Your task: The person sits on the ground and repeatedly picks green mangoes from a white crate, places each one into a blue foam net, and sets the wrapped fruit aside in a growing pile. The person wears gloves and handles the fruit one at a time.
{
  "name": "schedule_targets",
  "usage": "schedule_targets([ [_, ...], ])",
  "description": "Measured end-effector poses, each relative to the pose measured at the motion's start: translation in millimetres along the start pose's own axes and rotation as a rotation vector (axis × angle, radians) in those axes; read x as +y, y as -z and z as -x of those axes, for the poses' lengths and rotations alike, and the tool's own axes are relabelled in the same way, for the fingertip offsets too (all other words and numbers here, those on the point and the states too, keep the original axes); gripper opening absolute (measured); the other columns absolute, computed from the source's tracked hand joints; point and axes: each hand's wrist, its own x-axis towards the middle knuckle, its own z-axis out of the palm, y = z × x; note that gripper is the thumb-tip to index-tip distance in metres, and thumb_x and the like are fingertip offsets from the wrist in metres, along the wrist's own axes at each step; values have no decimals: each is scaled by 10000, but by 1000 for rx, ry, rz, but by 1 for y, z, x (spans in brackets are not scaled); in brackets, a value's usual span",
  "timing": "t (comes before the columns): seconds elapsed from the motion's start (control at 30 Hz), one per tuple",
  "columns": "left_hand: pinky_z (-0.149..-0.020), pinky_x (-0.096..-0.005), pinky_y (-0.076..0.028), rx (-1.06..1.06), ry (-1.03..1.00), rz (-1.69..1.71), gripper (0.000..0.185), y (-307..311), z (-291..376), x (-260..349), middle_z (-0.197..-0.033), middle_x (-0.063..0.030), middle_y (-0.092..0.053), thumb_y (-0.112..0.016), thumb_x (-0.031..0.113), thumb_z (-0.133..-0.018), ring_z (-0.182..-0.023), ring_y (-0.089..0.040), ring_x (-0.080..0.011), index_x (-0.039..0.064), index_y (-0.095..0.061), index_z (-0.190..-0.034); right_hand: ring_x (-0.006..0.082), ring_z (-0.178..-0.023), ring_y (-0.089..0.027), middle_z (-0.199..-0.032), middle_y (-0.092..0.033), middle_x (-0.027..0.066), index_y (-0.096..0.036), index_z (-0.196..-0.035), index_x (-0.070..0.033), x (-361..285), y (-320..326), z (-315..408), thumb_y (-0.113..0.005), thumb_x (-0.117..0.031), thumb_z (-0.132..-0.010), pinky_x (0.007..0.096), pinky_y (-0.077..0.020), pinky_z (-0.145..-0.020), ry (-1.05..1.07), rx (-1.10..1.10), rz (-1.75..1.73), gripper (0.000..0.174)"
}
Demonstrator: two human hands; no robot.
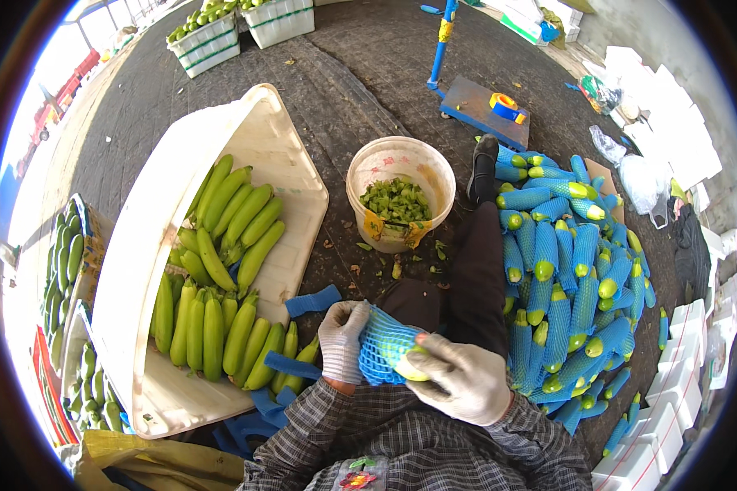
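Note:
Between my gloved hands is a light green zucchini (413, 364), partly inside a blue foam net sleeve (381, 344). My left hand (344, 340) pinches the sleeve's left end between thumb and fingers. On the other side, my right hand (467, 380) grips the zucchini where its bare end shows past the net. Close by on the left, bare zucchini (212, 334) lie in a white plastic crate (295, 178) tipped on its side. Loose blue net sleeves (313, 301) rest at the crate's edge and near my left forearm. To the right is a large heap of net-sleeved zucchini (565, 276).
A white bucket (399, 147) with green trimmings stands ahead of my knees. Beyond it is a blue platform scale (476, 104) with tape rolls (505, 105) on it. White foam boxes (669, 393) line the right side. Filled crates (206, 46) stand at the back left.

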Motion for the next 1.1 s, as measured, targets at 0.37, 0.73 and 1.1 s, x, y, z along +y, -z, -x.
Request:
schedule_targets([
  [0.37, -1077, -419, -533, -588, -436, -925, 900, -7, 19, 6, -1268, -189, -708, -934, 252, -676, -1215, -679, -336, 26, -559, -1462, 123, -794, -693, -1122, -708, 110, -520, -1466, 39, 55, -5, 48, -794, -228, -969, 262, -620, -683, -978, 627, -1294, 627],
  [0.73, -940, -308, -568, -791, 419, -259, 822, 33, 32, 35, -1134, -68, -726, -927, 107, -708, -999, -692, -153, -57, -547, -1418, 266, -1224, -653, -1370, -616, 133, -384, -1600, -40, 82, -11, 0, -815, -361, -934, 455, -558, -1064, -526, 738, -1372, 856],
  [1.1, -1138, -358, -472, -791, -226, -596, 848, 48, -27, 46, -1501, -227, -575, -842, 356, -921, -1340, -598, -261, -14, -439, -1569, 285, -1136, -688, -1248, -647, 110, -624, -1367, -81, 85, -2, 3, -811, -307, -809, 427, -538, -1052, -455, -615, 181, 630],
])
